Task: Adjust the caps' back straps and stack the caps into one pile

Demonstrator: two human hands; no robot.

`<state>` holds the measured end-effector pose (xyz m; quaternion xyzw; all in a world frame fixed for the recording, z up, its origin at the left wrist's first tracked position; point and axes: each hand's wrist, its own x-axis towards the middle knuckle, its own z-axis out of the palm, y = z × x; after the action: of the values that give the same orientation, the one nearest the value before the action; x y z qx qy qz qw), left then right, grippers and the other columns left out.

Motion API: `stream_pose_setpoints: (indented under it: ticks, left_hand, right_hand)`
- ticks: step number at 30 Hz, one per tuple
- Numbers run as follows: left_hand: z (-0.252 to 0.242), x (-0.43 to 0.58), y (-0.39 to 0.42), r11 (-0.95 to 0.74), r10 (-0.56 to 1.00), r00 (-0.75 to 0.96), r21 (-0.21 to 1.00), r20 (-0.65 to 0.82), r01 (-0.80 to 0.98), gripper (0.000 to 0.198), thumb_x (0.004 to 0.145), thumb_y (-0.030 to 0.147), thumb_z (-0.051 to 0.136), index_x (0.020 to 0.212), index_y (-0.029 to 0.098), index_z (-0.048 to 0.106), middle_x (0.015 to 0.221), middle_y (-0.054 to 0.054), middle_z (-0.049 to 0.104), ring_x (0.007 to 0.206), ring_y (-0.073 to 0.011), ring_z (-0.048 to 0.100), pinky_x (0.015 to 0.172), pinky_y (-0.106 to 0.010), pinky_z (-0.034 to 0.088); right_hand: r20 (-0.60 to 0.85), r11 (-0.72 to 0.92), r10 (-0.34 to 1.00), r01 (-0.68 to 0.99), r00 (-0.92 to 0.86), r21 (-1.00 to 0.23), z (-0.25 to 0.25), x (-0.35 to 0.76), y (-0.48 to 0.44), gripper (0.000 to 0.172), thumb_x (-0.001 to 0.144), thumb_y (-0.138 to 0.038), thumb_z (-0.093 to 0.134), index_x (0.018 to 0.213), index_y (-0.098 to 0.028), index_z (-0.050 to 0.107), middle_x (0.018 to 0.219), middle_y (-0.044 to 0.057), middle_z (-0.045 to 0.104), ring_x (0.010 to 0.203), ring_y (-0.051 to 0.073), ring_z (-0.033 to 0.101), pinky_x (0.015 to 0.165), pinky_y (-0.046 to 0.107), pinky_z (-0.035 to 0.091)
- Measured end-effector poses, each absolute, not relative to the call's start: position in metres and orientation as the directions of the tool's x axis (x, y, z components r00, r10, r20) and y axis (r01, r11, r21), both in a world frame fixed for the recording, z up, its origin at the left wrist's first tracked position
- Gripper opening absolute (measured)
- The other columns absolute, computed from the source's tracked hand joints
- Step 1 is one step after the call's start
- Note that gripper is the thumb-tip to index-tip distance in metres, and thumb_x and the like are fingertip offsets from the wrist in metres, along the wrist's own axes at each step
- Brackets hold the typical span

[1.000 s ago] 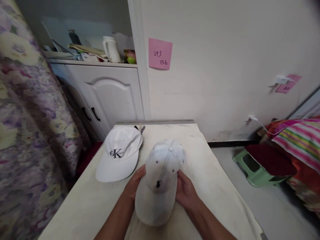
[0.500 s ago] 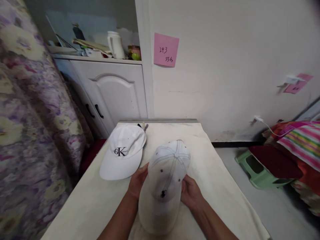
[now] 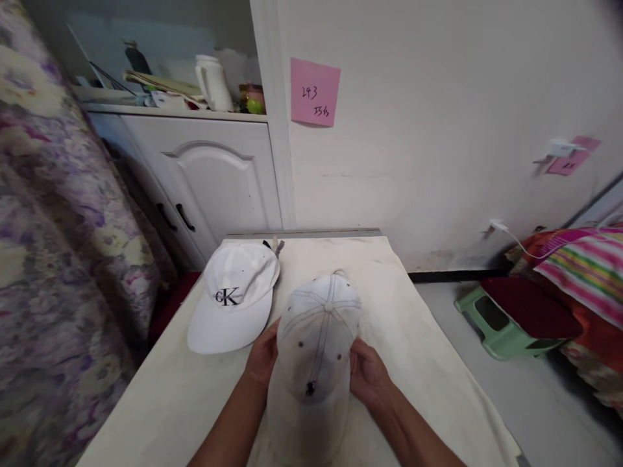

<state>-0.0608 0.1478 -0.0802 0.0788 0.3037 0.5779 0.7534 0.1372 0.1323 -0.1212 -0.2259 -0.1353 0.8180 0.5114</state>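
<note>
A pale baseball cap (image 3: pixel 318 344) with dark stitching and a small black emblem is between my hands, its brim toward me. My left hand (image 3: pixel 263 353) grips its left side, fingertips partly hidden by the cap. On the opposite side my right hand (image 3: pixel 368 370) is closed on the edge, thumb up and the other fingers curled under. To the left, a white cap (image 3: pixel 233 298) with black "CK" lettering lies on the cloth-covered table (image 3: pixel 413 370), its brim facing front. A dark strap end shows at its back.
A floral curtain (image 3: pixel 63 259) hangs at the left beside a white cabinet (image 3: pixel 219 175). Beyond the table's far edge rises a wall with a pink note (image 3: pixel 315 92). On the floor at right stands a green stool (image 3: pixel 506 331) with a dark red top.
The view has shifted slightly, so most things sit a little further left. The held cap has turned a bit more upright in view and its brim is nearer me. Both hands keep their hold.
</note>
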Motion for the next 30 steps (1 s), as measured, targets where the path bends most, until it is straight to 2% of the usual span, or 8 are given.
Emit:
stream_pose_setpoints:
  ticks: [6,12,16,21,26,30]
  left_hand:
    - [-0.081,-0.06,0.15,0.307,0.915,0.125,0.461,-0.383,-0.832,0.028,0.083,0.008,0.056,0.103,0.011,0.075,0.075,-0.007,0.079,0.081,-0.029,0.076,0.081,-0.038,0.06]
    - [-0.087,-0.066,0.15,0.286,0.926,0.124,0.449,-0.355,-0.846,0.024,0.08,0.01,0.059,0.097,0.012,0.076,0.083,-0.008,0.079,0.089,-0.0303,0.075,0.086,-0.04,0.059]
    - [-0.092,-0.07,0.149,0.297,0.931,0.159,0.427,-0.328,-0.854,0.023,0.079,0.011,0.059,0.093,0.012,0.077,0.087,-0.009,0.08,0.099,-0.0325,0.072,0.092,-0.042,0.057]
    - [-0.091,-0.071,0.149,0.333,0.923,0.203,0.409,-0.328,-0.85,0.025,0.082,0.015,0.056,0.093,0.013,0.078,0.089,-0.011,0.08,0.107,-0.0341,0.069,0.097,-0.043,0.054]
    - [-0.089,-0.068,0.15,0.285,0.931,0.142,0.426,-0.336,-0.859,0.029,0.084,0.014,0.058,0.107,0.013,0.075,0.092,-0.009,0.08,0.103,-0.0316,0.071,0.098,-0.042,0.053]
    - [-0.092,-0.068,0.152,0.25,0.935,0.097,0.439,-0.342,-0.863,0.026,0.084,0.015,0.062,0.107,0.015,0.075,0.086,-0.006,0.08,0.095,-0.03,0.074,0.092,-0.04,0.057]
  right_hand:
    - [-0.264,-0.443,0.895,-0.78,-0.359,-0.442,-0.123,0.137,0.132,0.016,0.071,-0.016,0.073,0.087,-0.012,0.075,0.081,0.008,0.079,0.087,0.027,0.074,0.086,0.039,0.056]
    - [-0.247,-0.413,0.91,-0.792,-0.335,-0.449,-0.116,0.139,0.129,0.018,0.065,-0.014,0.078,0.083,-0.015,0.075,0.078,0.005,0.079,0.079,0.026,0.074,0.086,0.039,0.056]
    - [-0.192,-0.407,0.914,-0.787,-0.358,-0.465,-0.108,0.141,0.126,0.022,0.066,-0.021,0.082,0.086,-0.016,0.076,0.082,0.006,0.08,0.087,0.029,0.074,0.089,0.042,0.055]
    - [-0.209,-0.467,0.884,-0.799,-0.417,-0.38,-0.104,0.148,0.128,0.031,0.079,-0.039,0.075,0.098,-0.016,0.075,0.09,0.009,0.08,0.102,0.031,0.071,0.096,0.047,0.052]
    - [-0.257,-0.397,0.913,-0.839,-0.318,-0.372,-0.106,0.156,0.136,0.028,0.08,-0.035,0.074,0.101,-0.017,0.075,0.095,0.007,0.08,0.111,0.029,0.068,0.103,0.047,0.047]
    - [-0.265,-0.323,0.936,-0.862,-0.231,-0.392,-0.113,0.161,0.139,0.024,0.08,-0.031,0.074,0.099,-0.018,0.075,0.098,0.007,0.08,0.108,0.028,0.069,0.103,0.046,0.047]
